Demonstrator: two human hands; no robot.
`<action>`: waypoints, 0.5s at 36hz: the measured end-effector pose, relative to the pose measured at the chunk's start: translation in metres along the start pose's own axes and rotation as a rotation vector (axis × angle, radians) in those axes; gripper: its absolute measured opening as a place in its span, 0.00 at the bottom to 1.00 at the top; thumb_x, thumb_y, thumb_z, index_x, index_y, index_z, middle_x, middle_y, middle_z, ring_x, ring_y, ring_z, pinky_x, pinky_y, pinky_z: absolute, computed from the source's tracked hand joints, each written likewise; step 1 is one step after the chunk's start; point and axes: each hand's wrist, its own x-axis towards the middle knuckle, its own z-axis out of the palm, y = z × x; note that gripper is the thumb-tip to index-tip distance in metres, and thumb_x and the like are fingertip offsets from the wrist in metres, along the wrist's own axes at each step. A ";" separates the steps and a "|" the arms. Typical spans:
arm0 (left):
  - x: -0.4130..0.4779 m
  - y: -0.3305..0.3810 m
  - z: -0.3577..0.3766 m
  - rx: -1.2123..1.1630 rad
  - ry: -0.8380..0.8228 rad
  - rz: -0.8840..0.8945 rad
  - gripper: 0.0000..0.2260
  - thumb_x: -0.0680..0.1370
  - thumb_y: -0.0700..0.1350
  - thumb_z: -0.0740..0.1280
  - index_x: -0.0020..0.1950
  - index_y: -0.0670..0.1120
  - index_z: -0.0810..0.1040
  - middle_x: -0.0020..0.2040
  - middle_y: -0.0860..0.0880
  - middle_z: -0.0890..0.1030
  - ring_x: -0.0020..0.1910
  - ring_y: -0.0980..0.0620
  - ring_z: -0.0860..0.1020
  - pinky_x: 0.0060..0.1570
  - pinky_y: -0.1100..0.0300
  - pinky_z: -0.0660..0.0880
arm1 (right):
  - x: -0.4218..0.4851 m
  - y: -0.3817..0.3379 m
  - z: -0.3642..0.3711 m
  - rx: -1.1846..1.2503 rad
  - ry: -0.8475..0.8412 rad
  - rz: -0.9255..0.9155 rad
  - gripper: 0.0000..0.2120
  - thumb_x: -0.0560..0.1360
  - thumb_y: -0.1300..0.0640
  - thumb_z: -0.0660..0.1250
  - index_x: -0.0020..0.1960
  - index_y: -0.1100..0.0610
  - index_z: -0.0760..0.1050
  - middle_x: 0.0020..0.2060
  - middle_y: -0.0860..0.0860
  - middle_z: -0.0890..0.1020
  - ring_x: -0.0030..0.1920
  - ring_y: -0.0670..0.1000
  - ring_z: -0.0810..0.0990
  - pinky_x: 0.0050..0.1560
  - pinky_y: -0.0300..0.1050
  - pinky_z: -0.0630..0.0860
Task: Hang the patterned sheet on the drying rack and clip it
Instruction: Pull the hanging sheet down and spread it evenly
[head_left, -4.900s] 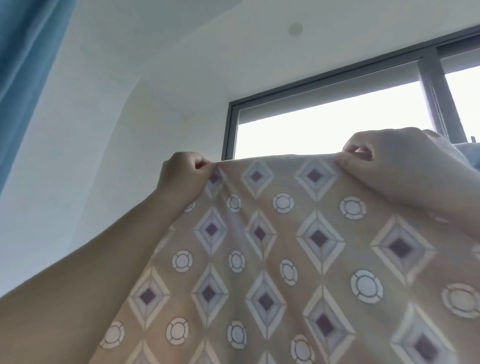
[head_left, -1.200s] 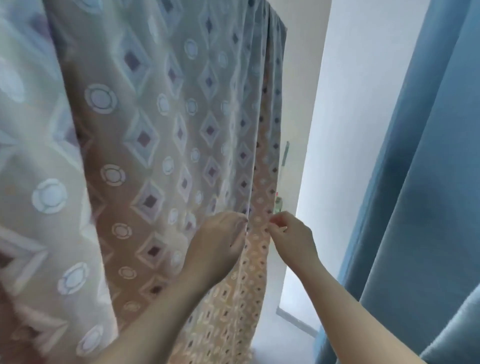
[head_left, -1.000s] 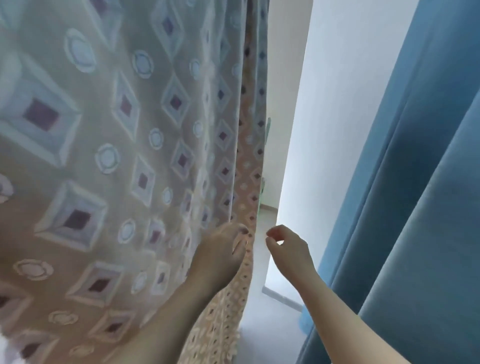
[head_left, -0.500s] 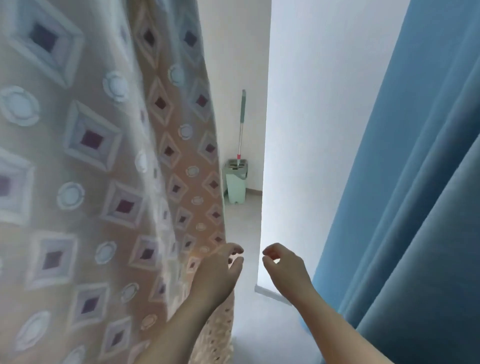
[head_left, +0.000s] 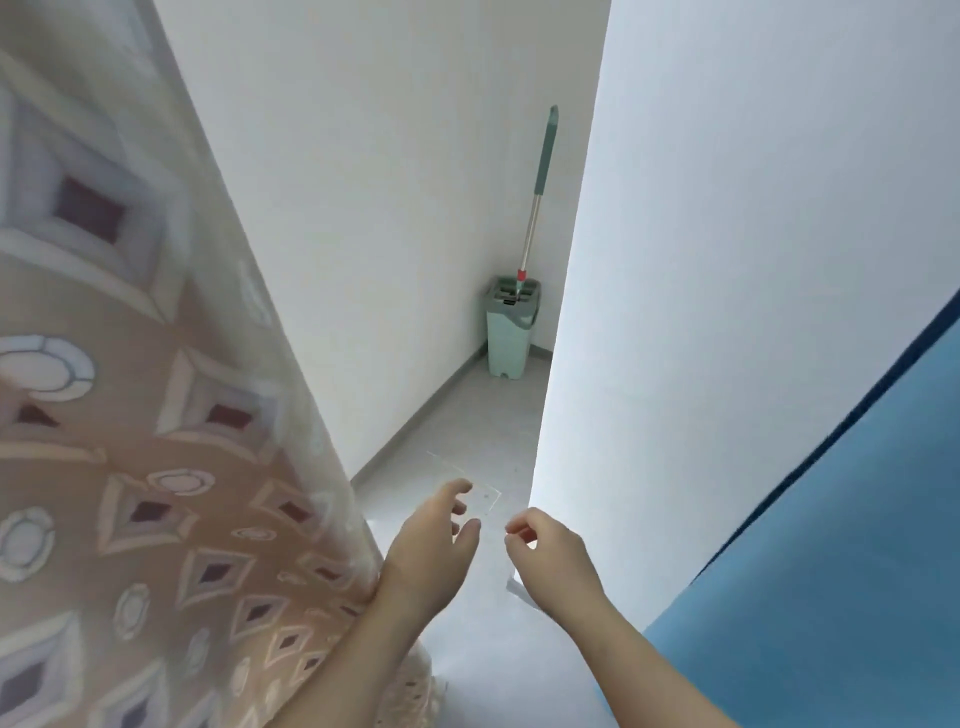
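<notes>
Holds nothing in the left hand (head_left: 431, 551), fingers loosely spread just beside the free edge of the patterned sheet (head_left: 156, 467) hanging left of the white wall corner (head_left: 579, 312), and nothing in the right hand (head_left: 550, 553), loosely curled, thumb near forefinger, below that corner, apart from the sheet.

The left hand (head_left: 434, 558) and right hand (head_left: 553, 558) are bare, forearms (head_left: 639, 660) bare too.
</notes>
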 end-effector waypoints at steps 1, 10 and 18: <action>0.011 -0.001 0.000 0.008 0.005 -0.005 0.18 0.78 0.45 0.61 0.68 0.52 0.66 0.52 0.55 0.73 0.47 0.57 0.74 0.45 0.65 0.67 | 0.011 0.000 0.000 -0.010 -0.005 0.002 0.10 0.77 0.57 0.58 0.54 0.53 0.75 0.48 0.46 0.77 0.49 0.49 0.76 0.47 0.41 0.71; 0.093 -0.029 -0.006 0.018 0.058 -0.103 0.17 0.78 0.44 0.60 0.67 0.50 0.66 0.52 0.54 0.72 0.49 0.53 0.74 0.47 0.61 0.71 | 0.100 -0.015 0.006 -0.164 -0.073 -0.041 0.12 0.77 0.56 0.56 0.58 0.53 0.73 0.54 0.46 0.77 0.51 0.48 0.75 0.53 0.44 0.73; 0.161 -0.050 -0.009 0.128 0.123 -0.249 0.17 0.79 0.46 0.59 0.67 0.52 0.66 0.60 0.52 0.74 0.54 0.53 0.75 0.47 0.62 0.68 | 0.186 -0.028 0.007 -0.347 -0.188 -0.199 0.14 0.78 0.57 0.55 0.62 0.53 0.71 0.59 0.48 0.75 0.60 0.50 0.72 0.54 0.42 0.69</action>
